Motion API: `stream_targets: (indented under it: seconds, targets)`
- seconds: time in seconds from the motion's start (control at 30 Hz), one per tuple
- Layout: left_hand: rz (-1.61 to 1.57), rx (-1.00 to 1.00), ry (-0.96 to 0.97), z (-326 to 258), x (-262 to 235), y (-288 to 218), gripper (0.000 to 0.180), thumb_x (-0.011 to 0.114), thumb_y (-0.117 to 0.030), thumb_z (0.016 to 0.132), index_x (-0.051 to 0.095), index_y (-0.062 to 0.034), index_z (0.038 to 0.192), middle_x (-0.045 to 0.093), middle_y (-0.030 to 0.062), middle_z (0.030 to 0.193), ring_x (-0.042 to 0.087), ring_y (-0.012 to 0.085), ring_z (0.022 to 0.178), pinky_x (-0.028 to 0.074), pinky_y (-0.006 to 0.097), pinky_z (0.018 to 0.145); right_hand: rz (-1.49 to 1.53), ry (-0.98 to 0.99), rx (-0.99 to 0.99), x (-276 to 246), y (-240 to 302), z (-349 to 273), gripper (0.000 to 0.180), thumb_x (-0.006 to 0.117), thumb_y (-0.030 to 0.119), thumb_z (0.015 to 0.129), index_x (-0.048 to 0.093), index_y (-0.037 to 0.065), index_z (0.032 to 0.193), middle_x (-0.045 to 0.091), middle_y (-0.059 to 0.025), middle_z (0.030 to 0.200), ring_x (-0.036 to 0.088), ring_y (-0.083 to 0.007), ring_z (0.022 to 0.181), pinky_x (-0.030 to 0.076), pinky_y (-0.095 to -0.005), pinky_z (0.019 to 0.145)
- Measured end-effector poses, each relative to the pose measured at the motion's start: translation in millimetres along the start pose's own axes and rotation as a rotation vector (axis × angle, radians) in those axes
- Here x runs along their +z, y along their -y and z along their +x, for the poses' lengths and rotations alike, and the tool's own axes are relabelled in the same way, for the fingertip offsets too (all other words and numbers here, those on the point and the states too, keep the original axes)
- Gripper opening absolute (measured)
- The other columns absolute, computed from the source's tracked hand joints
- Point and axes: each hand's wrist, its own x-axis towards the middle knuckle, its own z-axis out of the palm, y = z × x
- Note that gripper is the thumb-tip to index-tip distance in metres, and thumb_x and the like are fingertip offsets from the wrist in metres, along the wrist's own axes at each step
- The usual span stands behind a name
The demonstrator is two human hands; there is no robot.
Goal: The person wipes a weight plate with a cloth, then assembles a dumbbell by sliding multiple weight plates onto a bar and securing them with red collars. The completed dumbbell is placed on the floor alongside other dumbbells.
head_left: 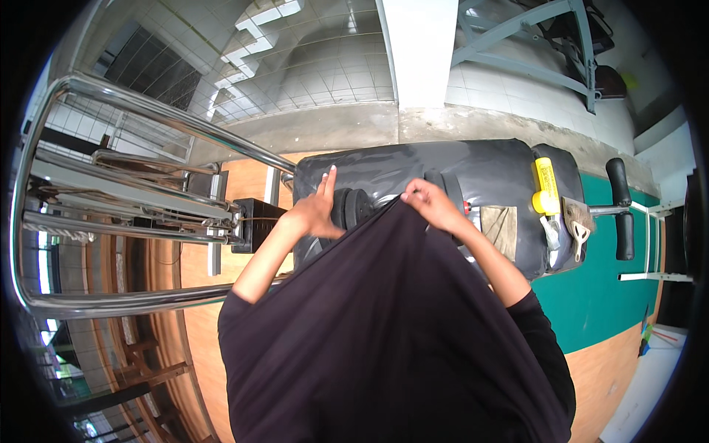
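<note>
My right hand (436, 204) is closed in a pinch on the upper edge of a wide dark cloth (391, 317), drawn up taut from my body. The cloth looks like part of the garment I wear. My left hand (313, 211) is open with its fingers stretched out, beside the round black end of a dumbbell (357, 207). That dumbbell lies on a black padded bench (480, 166). Its other end shows partly behind my right hand, and the cloth hides its middle.
Right on the bench lie a brown square sheet (499, 231), a yellow bottle (546, 186) and a pale-handled scraper (580, 233). Beyond are black foam rollers (619, 177). A chrome frame (148, 303) with a weight stack (255, 225) stands left. Green matting (598, 303) covers part of the floor.
</note>
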Motion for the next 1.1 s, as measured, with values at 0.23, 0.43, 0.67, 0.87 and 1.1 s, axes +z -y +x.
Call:
stream_targets:
  seconds: [0.23, 0.43, 0.67, 0.87, 1.1]
  targets:
    - [-0.843, 1.278, -0.722, -272.6, -52.0, 5.2, 0.032, 0.049, -0.009, 0.083, 0.055, 0.0045, 0.112, 0.058, 0.0151, 0.11, 0.058, 0.0135, 0.092, 0.048, 0.032, 0.074, 0.115, -0.009, -0.038, -34.8, 20.2, -1.0, 0.019, 0.059, 0.025, 0.091, 0.054, 0.006, 0.088, 0.043, 0.0036, 0.056, 0.036, -0.0044, 0.054, 0.031, -0.0256, 0.051]
    - [-0.46, 2.017, -0.177, -347.9, -95.8, -92.5, 0.022, 0.043, 0.011, 0.055, 0.035, -0.0092, 0.06, 0.04, -0.0051, 0.055, 0.046, 0.0028, 0.042, 0.028, 0.015, 0.033, 0.213, 0.385, -0.339, 16.2, 58.1, 10.3, 0.021, 0.058, 0.026, 0.092, 0.056, 0.005, 0.091, 0.053, 0.0036, 0.065, 0.044, -0.0044, 0.062, 0.037, -0.0238, 0.057]
    - [0.721, 2.217, 0.412, -332.6, -162.2, -85.8, 0.038, 0.064, -0.012, 0.079, 0.051, -0.0005, 0.113, 0.055, 0.0124, 0.112, 0.054, 0.0206, 0.103, 0.044, 0.036, 0.086, -0.216, 0.373, -0.336, 24.3, 28.1, 12.0, 0.022, 0.06, 0.026, 0.088, 0.062, 0.006, 0.097, 0.063, -0.0094, 0.086, 0.06, -0.0228, 0.083, 0.046, -0.0353, 0.075]
    - [-0.62, 0.853, 0.299, 39.7, -74.8, -53.8, 0.057, 0.076, -0.039, 0.073, 0.056, 0.0, 0.11, 0.06, 0.011, 0.104, 0.057, 0.0183, 0.097, 0.046, 0.032, 0.085, -0.39, -0.611, -0.211, -53.8, -35.3, -15.0, 0.017, 0.058, 0.018, 0.087, 0.061, 0.005, 0.098, 0.059, -0.0136, 0.095, 0.054, -0.0334, 0.096, 0.042, -0.0401, 0.086]
    - [-0.124, 0.27, 0.112, 161.1, 122.0, -64.2, 0.05, 0.076, -0.038, 0.064, 0.066, -0.0015, 0.097, 0.066, 0.0184, 0.094, 0.063, 0.0312, 0.093, 0.049, 0.037, 0.083, -0.087, -0.479, 0.345, -62.9, -154.8, -57.1, 0.037, 0.05, 0.036, 0.094, 0.058, 0.001, 0.1, 0.061, -0.0166, 0.079, 0.06, -0.0298, 0.077, 0.046, -0.0362, 0.074]
